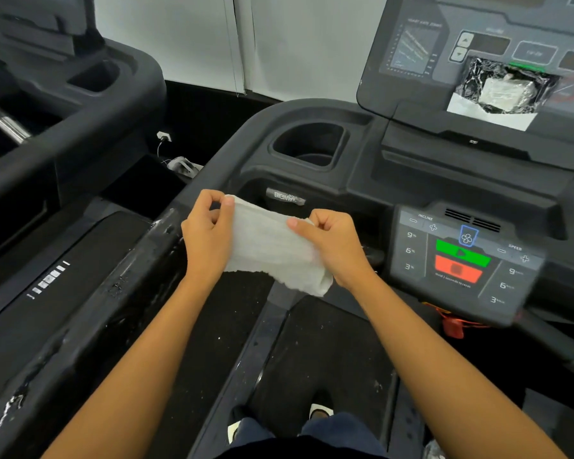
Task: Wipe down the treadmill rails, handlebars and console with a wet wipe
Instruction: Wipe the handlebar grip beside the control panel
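A white wet wipe [272, 246] is stretched between both hands in front of me, above the treadmill belt. My left hand [206, 236] pinches its upper left corner. My right hand [332, 243] pinches its right edge, and the lower part of the wipe hangs below that hand. The left rail [90, 313], black and worn with wet streaks, runs diagonally just left of my left hand. The console's control panel [461, 260] with green and red buttons sits to the right of my right hand. The upper console screen [444, 58] is at the top right.
A cup holder [307, 144] is recessed in the console tray ahead. A crumpled plastic wet-wipe packet [507, 87] lies against the screen. A red safety clip [453, 326] hangs under the panel. A second treadmill [67, 104] stands at the left. My feet stand on the belt [325, 359].
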Demonstrator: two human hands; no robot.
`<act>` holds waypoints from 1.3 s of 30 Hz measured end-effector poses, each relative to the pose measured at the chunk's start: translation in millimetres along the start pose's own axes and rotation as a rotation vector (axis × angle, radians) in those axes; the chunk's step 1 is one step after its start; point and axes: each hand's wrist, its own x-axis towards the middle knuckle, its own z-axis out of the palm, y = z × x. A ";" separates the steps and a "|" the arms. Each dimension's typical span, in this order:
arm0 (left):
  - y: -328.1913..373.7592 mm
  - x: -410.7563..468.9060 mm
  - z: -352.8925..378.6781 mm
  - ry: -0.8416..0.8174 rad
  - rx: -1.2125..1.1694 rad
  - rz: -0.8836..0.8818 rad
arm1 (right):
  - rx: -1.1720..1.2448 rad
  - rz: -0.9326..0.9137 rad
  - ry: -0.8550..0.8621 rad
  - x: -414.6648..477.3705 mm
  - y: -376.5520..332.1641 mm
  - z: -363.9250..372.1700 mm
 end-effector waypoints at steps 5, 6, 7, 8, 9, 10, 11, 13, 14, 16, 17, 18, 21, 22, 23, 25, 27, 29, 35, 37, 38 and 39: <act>-26.8 26.0 21.6 -0.077 0.333 -0.014 | -0.520 0.085 0.108 24.7 12.4 -1.2; -30.5 28.7 26.7 -0.101 0.401 -0.012 | -0.634 0.111 0.108 28.0 14.7 -2.9; -32.9 28.8 31.0 -0.103 0.450 -0.007 | -0.715 0.110 0.121 30.3 16.0 -5.2; -32.9 25.5 35.1 -0.090 0.473 -0.001 | -0.758 0.082 0.143 31.6 16.5 -8.2; -31.4 19.1 39.7 -0.067 0.476 0.016 | -0.780 0.048 0.167 32.4 16.8 -11.8; -29.2 8.9 44.7 -0.055 0.471 0.043 | -0.797 0.036 0.173 34.0 18.3 -15.8; -26.9 -4.1 50.2 -0.063 0.464 0.086 | -0.820 0.053 0.155 36.0 21.0 -19.8; -28.0 -33.6 62.1 -0.165 0.466 0.207 | -0.883 0.147 0.059 38.8 29.5 -26.1; -30.3 -46.7 68.8 -0.244 0.490 0.289 | -0.917 0.202 0.002 38.9 33.7 -27.8; -35.7 -55.7 80.9 -0.345 0.575 0.460 | -1.012 0.269 -0.075 37.6 39.6 -29.2; -41.1 -48.1 85.9 -0.359 0.636 0.522 | -1.067 0.272 -0.091 36.3 40.9 -29.4; -45.1 -34.3 87.7 -0.385 0.744 0.580 | -1.107 0.262 -0.094 35.6 42.4 -29.9; -62.9 13.8 66.6 -0.581 1.086 0.552 | -1.127 0.223 -0.085 34.9 43.4 -32.3; -68.8 25.5 53.0 -0.580 1.108 0.533 | -1.120 0.218 -0.084 35.0 42.8 -32.7; -74.7 32.3 40.3 -0.541 1.072 0.520 | -1.121 0.211 -0.082 34.6 41.4 -32.3; -78.3 26.9 29.8 -0.435 0.921 0.482 | -1.171 0.176 -0.069 32.1 40.4 -29.8; -77.0 4.0 38.0 -0.312 0.782 0.445 | -1.239 0.124 -0.048 27.2 41.0 -26.5; -81.8 -25.7 48.5 -0.231 0.654 0.347 | -1.270 0.090 -0.033 24.1 42.6 -25.1; -95.0 -20.0 30.7 -0.286 0.592 0.347 | -1.317 0.072 -0.045 24.9 41.9 -23.5; -83.1 3.1 32.0 -0.274 0.714 0.420 | -1.320 0.071 -0.042 25.6 41.6 -21.6; -76.2 13.1 34.9 -0.304 0.842 0.438 | -1.323 0.073 -0.043 26.0 41.6 -21.2; -70.1 21.6 37.8 -0.379 0.966 0.419 | -1.321 0.077 -0.045 26.2 41.4 -21.2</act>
